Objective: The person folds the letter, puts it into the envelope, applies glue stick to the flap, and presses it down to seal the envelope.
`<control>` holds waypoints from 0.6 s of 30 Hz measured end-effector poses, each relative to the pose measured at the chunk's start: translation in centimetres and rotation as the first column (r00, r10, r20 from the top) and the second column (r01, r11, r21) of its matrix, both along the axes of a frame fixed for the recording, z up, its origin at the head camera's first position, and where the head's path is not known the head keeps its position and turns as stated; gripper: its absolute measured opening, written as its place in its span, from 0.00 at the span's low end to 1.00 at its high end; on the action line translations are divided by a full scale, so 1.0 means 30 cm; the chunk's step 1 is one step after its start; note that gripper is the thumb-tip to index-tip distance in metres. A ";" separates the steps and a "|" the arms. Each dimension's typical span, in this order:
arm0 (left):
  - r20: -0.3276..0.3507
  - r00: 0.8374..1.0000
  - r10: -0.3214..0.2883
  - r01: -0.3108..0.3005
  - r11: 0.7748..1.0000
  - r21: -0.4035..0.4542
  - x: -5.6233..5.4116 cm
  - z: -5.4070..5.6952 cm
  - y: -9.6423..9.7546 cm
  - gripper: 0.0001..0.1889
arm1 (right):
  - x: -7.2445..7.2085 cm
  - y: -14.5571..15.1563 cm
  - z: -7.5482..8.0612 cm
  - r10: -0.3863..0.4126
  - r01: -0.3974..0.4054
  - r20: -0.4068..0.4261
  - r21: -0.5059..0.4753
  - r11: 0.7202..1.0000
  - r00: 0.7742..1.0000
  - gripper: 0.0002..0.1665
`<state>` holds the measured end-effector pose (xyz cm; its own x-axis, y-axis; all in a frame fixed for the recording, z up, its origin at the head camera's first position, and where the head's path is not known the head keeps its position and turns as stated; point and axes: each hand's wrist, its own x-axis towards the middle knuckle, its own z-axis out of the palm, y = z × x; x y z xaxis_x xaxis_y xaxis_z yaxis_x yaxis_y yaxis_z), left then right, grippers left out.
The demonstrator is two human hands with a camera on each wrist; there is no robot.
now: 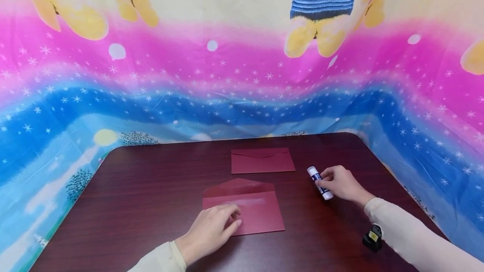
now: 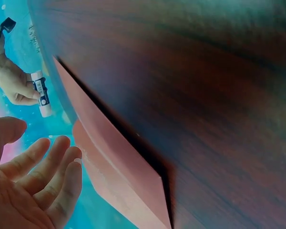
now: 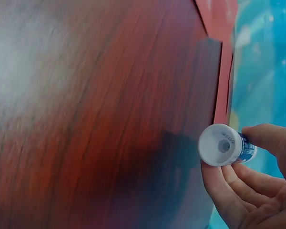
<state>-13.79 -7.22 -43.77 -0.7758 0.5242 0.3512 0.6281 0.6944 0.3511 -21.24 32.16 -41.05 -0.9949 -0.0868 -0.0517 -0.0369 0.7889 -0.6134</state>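
Observation:
In the head view, a red envelope lies on the table with its flap folded up and away. A pale, shiny streak runs across its upper body. My left hand is over the envelope's lower left part, its fingers loosely bent and holding nothing; the left wrist view shows the fingers apart from the paper. Off to the right, my right hand pinches a capped white-and-blue glue stick between thumb and fingers. The right wrist view shows the white round end of the glue stick facing the camera.
A second red envelope, its flap down, lies farther back on the dark wooden table. Around the table's back and sides hangs a printed cloth. A small black device is strapped at the right wrist.

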 end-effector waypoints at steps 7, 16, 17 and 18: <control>-0.062 0.998 -0.002 -0.001 0.999 -0.048 -0.014 -0.012 -0.001 0.05 | -0.028 0.065 -0.018 -0.033 0.032 0.015 0.049 0.998 0.999 0.21; -0.074 0.997 -0.006 0.003 0.999 -0.050 -0.013 -0.020 -0.001 0.04 | -0.042 0.105 -0.028 -0.073 0.070 0.028 0.079 0.994 0.997 0.23; -0.063 0.998 -0.007 0.004 0.999 -0.046 -0.013 -0.020 0.000 0.03 | -0.043 0.108 -0.030 -0.078 0.075 0.030 0.080 0.994 0.997 0.23; -0.053 0.999 -0.008 0.006 0.999 -0.042 -0.013 -0.020 0.001 0.03 | -0.045 0.111 -0.033 -0.083 0.080 0.032 0.082 0.993 0.996 0.22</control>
